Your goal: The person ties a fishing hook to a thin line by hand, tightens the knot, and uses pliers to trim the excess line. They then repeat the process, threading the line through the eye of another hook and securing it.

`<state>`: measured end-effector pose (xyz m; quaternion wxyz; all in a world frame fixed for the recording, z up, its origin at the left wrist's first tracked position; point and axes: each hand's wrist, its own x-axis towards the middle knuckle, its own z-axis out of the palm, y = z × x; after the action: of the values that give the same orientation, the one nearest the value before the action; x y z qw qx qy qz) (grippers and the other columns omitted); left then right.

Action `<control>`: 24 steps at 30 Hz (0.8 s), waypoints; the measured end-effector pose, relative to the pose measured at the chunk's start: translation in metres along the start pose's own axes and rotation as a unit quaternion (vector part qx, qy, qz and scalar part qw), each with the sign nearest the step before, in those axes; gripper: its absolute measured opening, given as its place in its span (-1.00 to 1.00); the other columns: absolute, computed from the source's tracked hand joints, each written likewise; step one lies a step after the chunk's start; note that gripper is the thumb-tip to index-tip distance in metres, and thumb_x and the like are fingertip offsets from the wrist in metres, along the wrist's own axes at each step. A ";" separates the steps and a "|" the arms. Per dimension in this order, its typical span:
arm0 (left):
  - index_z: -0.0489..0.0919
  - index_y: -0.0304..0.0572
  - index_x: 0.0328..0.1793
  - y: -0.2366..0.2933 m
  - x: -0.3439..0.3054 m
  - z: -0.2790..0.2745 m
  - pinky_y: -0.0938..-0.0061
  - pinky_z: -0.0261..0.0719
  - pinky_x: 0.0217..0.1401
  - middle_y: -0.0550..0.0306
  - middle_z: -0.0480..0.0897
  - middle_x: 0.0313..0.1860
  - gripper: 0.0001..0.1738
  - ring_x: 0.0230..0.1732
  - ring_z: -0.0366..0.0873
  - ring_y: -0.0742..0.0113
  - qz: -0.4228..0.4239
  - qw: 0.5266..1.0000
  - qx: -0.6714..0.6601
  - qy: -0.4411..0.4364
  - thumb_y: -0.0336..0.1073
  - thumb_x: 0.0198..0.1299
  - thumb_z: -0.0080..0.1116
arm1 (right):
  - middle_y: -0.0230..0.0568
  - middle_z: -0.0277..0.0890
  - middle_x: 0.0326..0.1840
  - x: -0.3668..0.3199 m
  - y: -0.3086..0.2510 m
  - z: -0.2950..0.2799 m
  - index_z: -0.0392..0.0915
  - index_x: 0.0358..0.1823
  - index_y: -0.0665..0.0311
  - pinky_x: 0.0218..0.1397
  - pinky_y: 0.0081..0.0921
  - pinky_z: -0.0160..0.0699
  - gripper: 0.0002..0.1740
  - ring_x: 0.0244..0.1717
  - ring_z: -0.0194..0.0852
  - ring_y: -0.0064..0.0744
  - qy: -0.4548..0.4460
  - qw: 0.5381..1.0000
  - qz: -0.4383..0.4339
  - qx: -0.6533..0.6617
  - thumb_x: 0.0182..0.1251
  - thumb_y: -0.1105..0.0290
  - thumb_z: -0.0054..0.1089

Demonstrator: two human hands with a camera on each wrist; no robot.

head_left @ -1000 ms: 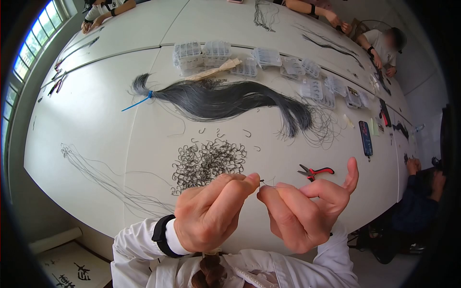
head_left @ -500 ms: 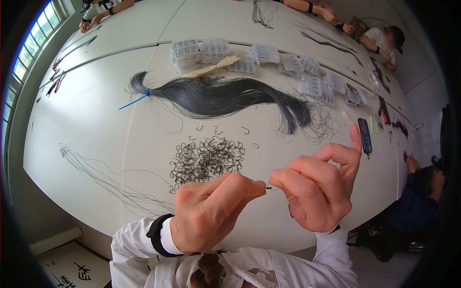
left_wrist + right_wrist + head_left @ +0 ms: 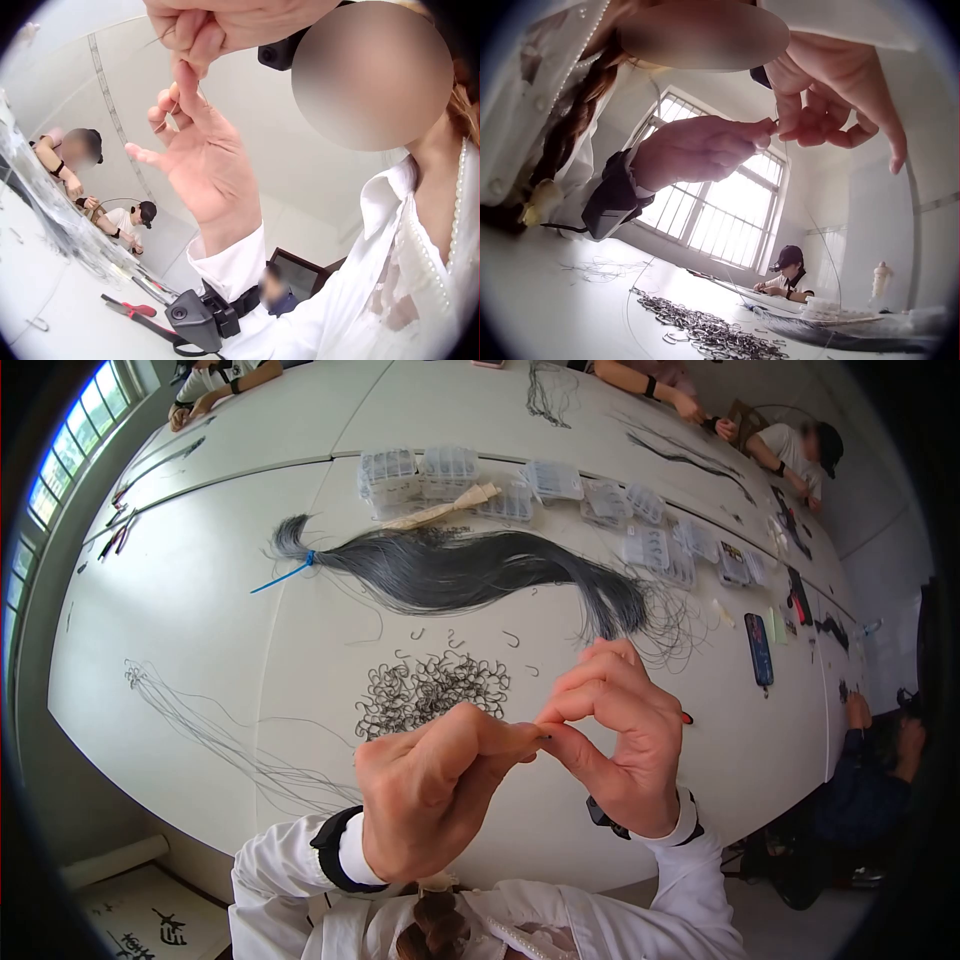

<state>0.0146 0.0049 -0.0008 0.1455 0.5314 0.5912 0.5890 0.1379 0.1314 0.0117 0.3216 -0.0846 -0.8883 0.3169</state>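
My left hand (image 3: 435, 790) pinches a small dark fish hook (image 3: 775, 121), mostly hidden by its fingertips. Right against it, my right hand (image 3: 625, 735) brings thumb and forefinger together on a thin fishing line (image 3: 786, 154), which trails down below the hands in the right wrist view. A heap of dark fish hooks (image 3: 435, 685) lies on the table just beyond the left hand. Past the heap stretches a long bundle of dark grey line (image 3: 450, 570), bound near its left end by a blue cable tie (image 3: 283, 578).
Clear plastic compartment boxes (image 3: 555, 480) stand behind the bundle. Red-handled pliers (image 3: 139, 309) lie beyond the right hand, mostly covered by it in the head view. At left are hooks on long lines (image 3: 215, 735); a phone (image 3: 758, 650) lies at right. Other people sit around the table.
My right hand first moved up and right, opening a small gap, then came back left and turned, so its fingertips now meet the left hand's. The left hand stayed nearly in place.
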 end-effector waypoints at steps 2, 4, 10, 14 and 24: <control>0.56 -0.36 -0.35 -0.002 -0.001 0.002 0.68 0.49 -0.57 0.07 0.65 -0.55 -0.90 -0.53 0.65 0.44 0.003 1.000 0.010 0.030 -0.68 0.08 0.12 | -0.32 0.49 -0.39 -0.001 0.001 0.004 0.58 -0.42 0.26 -0.21 -0.48 0.34 -0.84 -0.30 0.34 -0.29 -0.007 0.998 0.038 0.053 -0.06 0.51 0.38; 0.56 -0.37 -0.34 0.000 -0.001 0.001 0.64 0.54 -0.51 0.07 0.64 -0.52 -0.93 -0.51 0.65 0.40 -0.002 0.999 0.018 0.031 -0.65 0.09 0.16 | -0.33 0.49 -0.39 -0.004 0.002 0.010 0.57 -0.42 0.26 -0.22 -0.48 0.34 -0.84 -0.30 0.34 -0.29 0.006 0.997 0.051 0.066 -0.06 0.51 0.38; 0.57 -0.39 -0.27 0.002 -0.002 0.000 0.58 0.54 -0.53 0.04 0.61 -0.50 -0.89 -0.55 0.61 0.32 0.023 0.995 0.087 0.045 -0.66 0.07 0.19 | -0.40 0.47 -0.40 -0.009 -0.007 0.014 0.58 -0.44 0.21 -0.03 -0.30 0.33 -0.81 -0.31 0.34 -0.31 0.051 0.997 0.017 -0.056 -0.12 0.48 0.42; 0.57 -0.36 -0.33 0.005 -0.001 0.001 0.62 0.51 -0.53 0.09 0.63 -0.56 -0.88 -0.58 0.61 0.38 0.058 0.985 0.152 0.060 -0.66 0.01 0.20 | -0.51 0.44 -0.40 -0.017 -0.015 0.021 0.62 -0.47 0.19 0.17 0.14 0.16 -0.79 -0.32 0.31 -0.37 0.109 0.973 -0.049 -0.195 -0.21 0.42 0.45; 0.57 -0.35 -0.31 0.007 -0.004 0.000 0.58 0.53 -0.52 0.03 0.64 -0.51 -0.85 -0.56 0.62 0.28 0.083 0.980 0.176 0.026 -0.67 -0.02 0.22 | -0.63 0.39 -0.39 -0.026 -0.025 0.024 0.67 -0.53 0.12 0.22 0.44 0.02 -0.77 -0.32 0.26 -0.52 0.186 0.911 -0.139 -0.340 -0.40 0.38 0.23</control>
<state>0.0199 -0.0002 0.0031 -0.0152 0.5809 0.6428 0.4991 0.1444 0.0904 -0.0001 0.4738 -0.1216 -0.8691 -0.0741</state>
